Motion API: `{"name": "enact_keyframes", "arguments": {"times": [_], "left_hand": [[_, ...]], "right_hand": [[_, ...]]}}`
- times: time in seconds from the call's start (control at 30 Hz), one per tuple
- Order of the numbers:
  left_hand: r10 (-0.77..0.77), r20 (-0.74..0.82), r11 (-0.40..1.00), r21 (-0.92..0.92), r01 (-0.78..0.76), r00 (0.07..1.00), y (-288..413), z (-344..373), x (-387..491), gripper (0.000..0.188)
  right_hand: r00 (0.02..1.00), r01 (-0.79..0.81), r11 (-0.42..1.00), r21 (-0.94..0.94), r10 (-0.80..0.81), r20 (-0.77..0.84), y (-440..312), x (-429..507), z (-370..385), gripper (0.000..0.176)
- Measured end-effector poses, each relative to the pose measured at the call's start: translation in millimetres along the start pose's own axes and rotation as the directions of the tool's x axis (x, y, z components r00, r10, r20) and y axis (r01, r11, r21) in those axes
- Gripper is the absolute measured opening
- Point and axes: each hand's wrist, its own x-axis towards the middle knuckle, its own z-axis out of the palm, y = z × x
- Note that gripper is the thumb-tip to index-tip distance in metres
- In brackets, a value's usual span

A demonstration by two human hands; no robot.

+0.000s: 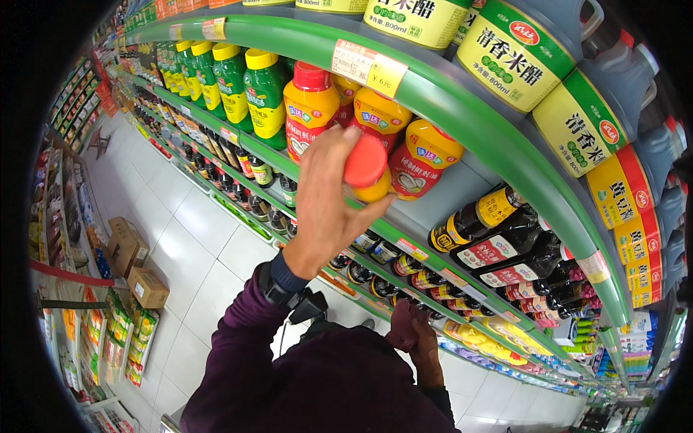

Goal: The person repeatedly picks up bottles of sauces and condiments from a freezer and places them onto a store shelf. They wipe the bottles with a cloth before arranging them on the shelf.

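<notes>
My left hand [326,201] is wrapped around an oyster sauce bottle [373,189] with a red cap and yellow shoulder, at the front of the shelf. Its thumb lies on the right side and its fingers on the left; most of the bottle is hidden from above. Matching bottles stand close by: one with a red cap [309,108] behind my fingers, another [425,159] to the right. Lower right, my right hand [425,346] grips a maroon cloth [405,323] near my body, below the shelf edge.
Green-and-yellow bottles [264,100] line the shelf to the left. Dark soy sauce bottles [492,243] stand to the right. Overhead runs a green shelf edge [476,124] with price tags, bearing vinegar jugs [517,54]. Cardboard boxes [127,246] rest on the tiled floor [200,270].
</notes>
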Motion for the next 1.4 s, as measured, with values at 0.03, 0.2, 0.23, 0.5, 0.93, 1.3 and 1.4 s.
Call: {"name": "enact_keyframes", "arguments": {"times": [0.03, 0.2, 0.23, 0.5, 0.93, 1.3, 1.4], "left_hand": [[0.033, -0.017, 0.998, -0.054, -0.034, 0.999, -5.1, -4.6, -4.3, 0.105], [0.164, -0.084, 0.977, -0.126, -0.173, 0.983, -3.7, -43.3, -23.1, 0.115], [0.251, -0.125, 0.956, -0.122, -0.266, 0.96, 2.8, -53.9, -25.9, 0.116], [0.22, -0.081, 0.952, -0.199, -0.232, 0.972, 125.6, -170.6, -107.9, 0.1], [-0.423, -0.185, 0.781, 0.421, 0.461, 0.887, 252.6, -301.9, -298.1, 0.096], [-0.245, -0.667, 0.001, 0.725, 0.688, 0.704, 299.2, -583.7, -440.1, 0.109], [-0.159, -0.721, -0.16, 0.693, 0.703, 0.674, 311.2, -658.9, -483.1, 0.106]], "right_hand": [[0.999, 0.015, 1.0, -0.005, -0.015, 0.043, 2.4, -2.1, 0.9, 0.059], [0.992, 0.003, 0.997, -0.083, 0.008, 0.13, 4.6, 3.0, 18.5, 0.055], [0.994, -0.017, 0.993, -0.113, 0.029, 0.106, 3.3, 3.4, 24.3, 0.055], [0.71, -0.213, 0.976, 0.045, 0.123, 0.693, -16.2, 13.8, 104.3, 0.058], [0.263, -0.239, 0.751, -0.615, 0.66, 0.704, 102.4, -75.2, 130.5, 0.063], [0.638, -0.374, 0.736, -0.565, 0.646, 0.42, 170.6, -25.2, 115.1, 0.056], [0.608, -0.337, 0.733, -0.59, 0.649, 0.459, 207.8, -40.4, 126.2, 0.056]]}}
